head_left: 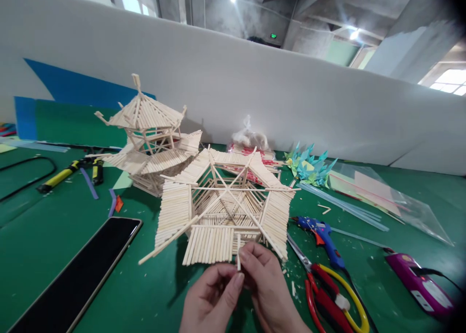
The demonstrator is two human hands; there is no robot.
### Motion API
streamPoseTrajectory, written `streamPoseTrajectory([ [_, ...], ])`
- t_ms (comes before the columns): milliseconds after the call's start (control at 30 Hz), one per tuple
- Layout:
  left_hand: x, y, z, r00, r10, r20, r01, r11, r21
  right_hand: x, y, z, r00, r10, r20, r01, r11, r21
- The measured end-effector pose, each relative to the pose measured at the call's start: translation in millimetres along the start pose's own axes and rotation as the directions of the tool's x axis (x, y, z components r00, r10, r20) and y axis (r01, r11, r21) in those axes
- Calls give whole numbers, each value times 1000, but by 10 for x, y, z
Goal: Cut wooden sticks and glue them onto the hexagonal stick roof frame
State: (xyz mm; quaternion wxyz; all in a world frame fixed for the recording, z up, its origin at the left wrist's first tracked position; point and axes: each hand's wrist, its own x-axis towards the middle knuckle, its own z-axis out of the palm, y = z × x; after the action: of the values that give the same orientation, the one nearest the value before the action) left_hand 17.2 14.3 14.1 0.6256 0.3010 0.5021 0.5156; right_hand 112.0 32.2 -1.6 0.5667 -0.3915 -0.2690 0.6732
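Note:
My right hand [267, 282] pinches a short thin wooden stick [239, 245] between thumb and finger, holding it nearly upright in the view. My left hand [214, 296] is closed in a pinch at the stick's lower end. Just beyond my fingers stands a wooden stick model [176, 207] with a many-sided roof and an open middle crossed by long sticks. The held stick lines up beside the front roof panel [208, 245], at the right edge of its row of sticks. Whether it touches the panel I cannot tell.
A finished-looking stick pavilion [145, 114] stands back left. A phone [80, 274] lies at left. On the right are scissors [300, 253], red-handled pliers [329, 294], a blue glue gun [322, 236] and a purple power strip [417, 279]. Bagged sticks [251, 151] lie behind.

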Motion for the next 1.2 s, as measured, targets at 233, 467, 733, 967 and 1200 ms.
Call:
streamPoseTrajectory([
  [233,54,59,-15,997,-12,-76,7,998,-61,64,-35,75,996,64,-58,-65,998,-12],
  [467,67,80,-6,997,13,-72,-18,998,-66,105,11,55,999,45,-31,-46,998,-51],
  [733,87,85,1,996,1,-85,-7,998,-67,93,-31,73,997,59,-41,-61,996,-59],
  [967,97,88,10,995,-13,-96,3,994,-109,98,-23,71,997,63,-38,-64,997,-51],
  [1200,104,91,19,995,-13,-95,2,994,-113,98,-39,85,997,63,-42,-65,997,-50],
])
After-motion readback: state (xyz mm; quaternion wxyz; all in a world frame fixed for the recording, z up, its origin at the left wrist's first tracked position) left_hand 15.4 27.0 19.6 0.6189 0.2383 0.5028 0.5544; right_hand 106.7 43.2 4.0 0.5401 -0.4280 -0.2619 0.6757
